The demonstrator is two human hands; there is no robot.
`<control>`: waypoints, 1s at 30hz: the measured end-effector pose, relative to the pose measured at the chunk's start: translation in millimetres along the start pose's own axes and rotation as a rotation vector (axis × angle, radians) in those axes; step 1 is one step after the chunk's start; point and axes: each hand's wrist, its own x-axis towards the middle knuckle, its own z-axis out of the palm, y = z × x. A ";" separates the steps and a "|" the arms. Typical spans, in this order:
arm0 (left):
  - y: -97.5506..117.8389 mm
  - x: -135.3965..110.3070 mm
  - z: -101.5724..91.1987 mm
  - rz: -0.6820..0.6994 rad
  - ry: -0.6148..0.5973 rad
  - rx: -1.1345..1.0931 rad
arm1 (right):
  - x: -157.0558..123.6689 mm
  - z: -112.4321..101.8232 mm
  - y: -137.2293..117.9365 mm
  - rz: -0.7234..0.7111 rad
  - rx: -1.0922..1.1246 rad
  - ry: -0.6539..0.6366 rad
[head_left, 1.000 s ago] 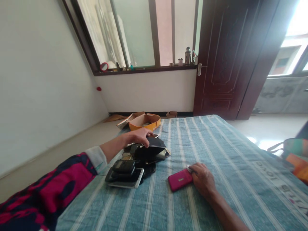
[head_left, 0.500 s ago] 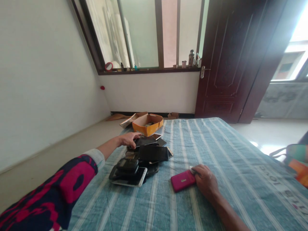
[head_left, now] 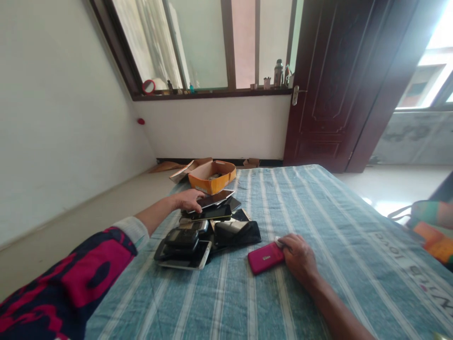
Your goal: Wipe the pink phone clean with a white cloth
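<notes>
The left hand (head_left: 189, 200) pinches a slim phone (head_left: 215, 198) at the far end of the pile (head_left: 184, 248), a different one than a second ago (the black phone (head_left: 238, 232) now lies flat near the pink phone (head_left: 265, 258)), whose end the right hand (head_left: 300, 259) touches, grip unclear.

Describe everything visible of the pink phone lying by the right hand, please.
The pink phone is a flat magenta slab with rounded corners and a small pale mark on its top face; it looks like smooth plastic. It lies flat and askew on the striped bedcover, apart from the pile of dark phones. The right hand touches its right end.
</notes>
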 end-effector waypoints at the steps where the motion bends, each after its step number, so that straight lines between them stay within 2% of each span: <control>1: 9.2 -0.7 2.0 0.017 0.009 0.000 | 0.3 -0.3 0.4 0.001 -0.003 -0.005; 5: 59.6 -12.2 26.1 0.158 0.001 -0.027 | 0.6 -3.0 -2.4 0.010 -0.008 -0.006; 7: 85.8 -21.6 43.9 0.352 -0.076 0.020 | 0.5 -4.5 -4.7 0.019 -0.008 -0.007; 8: 96.8 -26.0 52.5 0.399 -0.089 0.052 | 0.6 -5.0 -5.5 0.022 -0.007 -0.009; 11: 118.1 -33.1 71.0 0.372 -0.065 0.187 | 0.7 -5.7 -6.9 0.026 -0.001 -0.010; 15: 122.5 -26.2 72.1 0.318 -0.044 0.215 | 1.4 -5.4 -7.0 0.021 0.012 -0.010; 18: 117.1 -17.7 62.0 0.258 -0.088 -0.049 | 1.9 -4.9 -6.6 0.018 0.012 -0.004; 22: 107.0 -17.4 52.3 0.083 -0.277 -0.677 | 2.1 -5.1 -7.0 0.015 0.008 -0.002; 24: 102.8 -22.3 52.0 0.024 -0.363 -0.919 | 2.1 -5.5 -7.6 0.017 0.008 -0.004; 27: 98.5 -31.2 54.2 -0.014 -0.438 -1.154 | 1.8 -6.0 -8.4 0.019 0.003 -0.002; 30: 95.3 -38.6 53.8 0.020 -0.457 -1.281 | 1.3 -6.1 -8.5 0.021 -0.006 -0.001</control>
